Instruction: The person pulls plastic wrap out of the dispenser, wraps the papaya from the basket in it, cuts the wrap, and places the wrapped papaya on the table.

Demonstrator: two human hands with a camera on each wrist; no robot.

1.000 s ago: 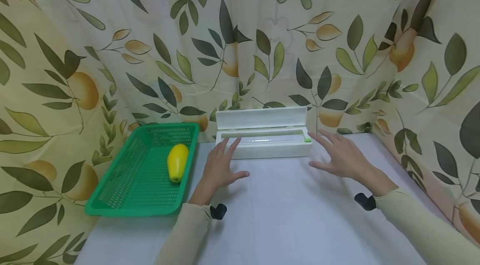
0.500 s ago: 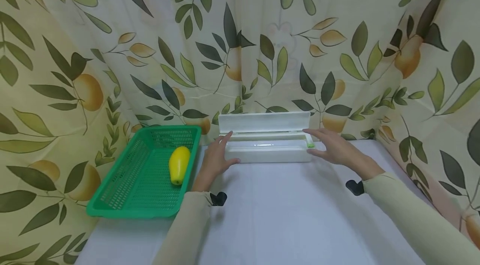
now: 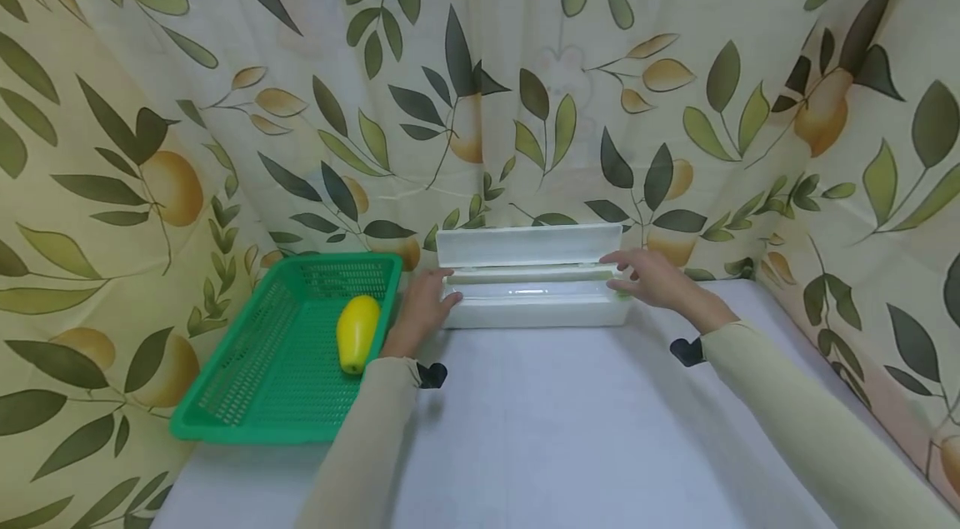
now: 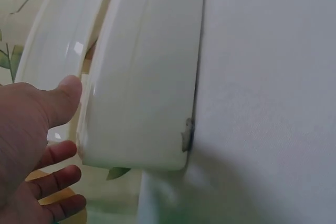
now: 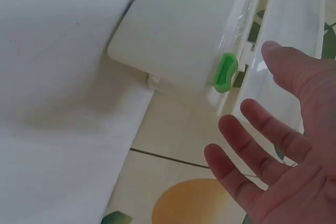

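Observation:
A long white cling film dispenser (image 3: 536, 315) sits at the back of the table with its lid (image 3: 528, 247) raised. Clear film (image 3: 517, 291) lies along the top, and a green slide cutter (image 5: 227, 73) shows near the right end. My left hand (image 3: 422, 311) is at the left end, thumb tip right by the top edge and fingers relaxed beyond the end in the left wrist view. At the other end is my right hand (image 3: 660, 282), its thumb and fingers spread apart beside the cutter. Neither hand has its fingers curled round anything.
Left of the dispenser stands a green plastic basket (image 3: 262, 434) holding a yellow, papaya-like fruit (image 3: 357, 335). A leaf-and-fruit patterned curtain (image 3: 540, 54) hangs close behind the dispenser. White cloth (image 3: 555, 429) covers the table in front.
Both hands have reached forward to the dispenser's ends, the left hand shifting left and forward, the right forward. Dispenser, basket and fruit stay in place; the view has tilted slightly.

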